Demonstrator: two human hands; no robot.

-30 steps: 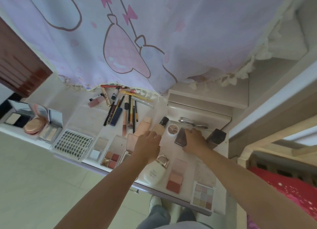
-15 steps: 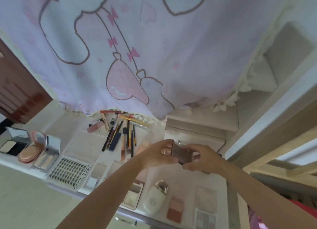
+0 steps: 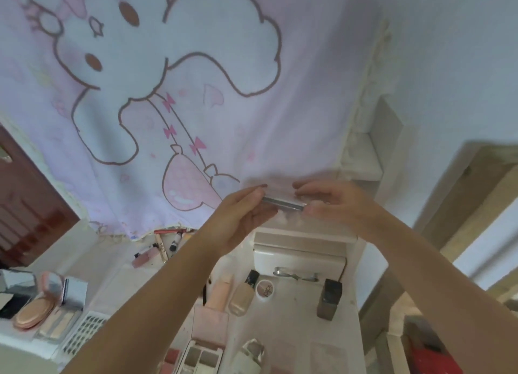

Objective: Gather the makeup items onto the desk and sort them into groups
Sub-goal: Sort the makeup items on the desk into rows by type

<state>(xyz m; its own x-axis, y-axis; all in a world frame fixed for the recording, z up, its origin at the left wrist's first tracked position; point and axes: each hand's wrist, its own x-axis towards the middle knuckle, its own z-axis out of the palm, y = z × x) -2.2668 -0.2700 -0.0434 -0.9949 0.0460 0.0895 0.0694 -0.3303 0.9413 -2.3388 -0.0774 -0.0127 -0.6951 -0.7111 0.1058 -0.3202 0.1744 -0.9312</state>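
I hold a small flat compact (image 3: 283, 203) up in the air in front of the curtain, seen edge-on. My left hand (image 3: 241, 216) pinches its left end and my right hand (image 3: 330, 202) pinches its right end. Below on the white desk (image 3: 297, 326) lie two foundation tubes (image 3: 232, 292), a small round pot (image 3: 265, 289), a dark square bottle (image 3: 329, 298), open palettes (image 3: 200, 358) and a white bottle (image 3: 249, 358). Pencils and lip tubes (image 3: 159, 247) lie at the back, partly hidden by my left arm.
Open powder compacts (image 3: 36, 309) and a lash tray (image 3: 81, 334) sit at the desk's left end. A pink cartoon curtain (image 3: 168, 93) hangs behind. A white drawer unit (image 3: 300, 250) with a metal tool (image 3: 295, 274) stands at the back right. A brown door (image 3: 25, 205) is at left.
Both hands lifted the dark compact off the desk and raised it high in front of the curtain, turning it edge-on. The camera tilted upward.
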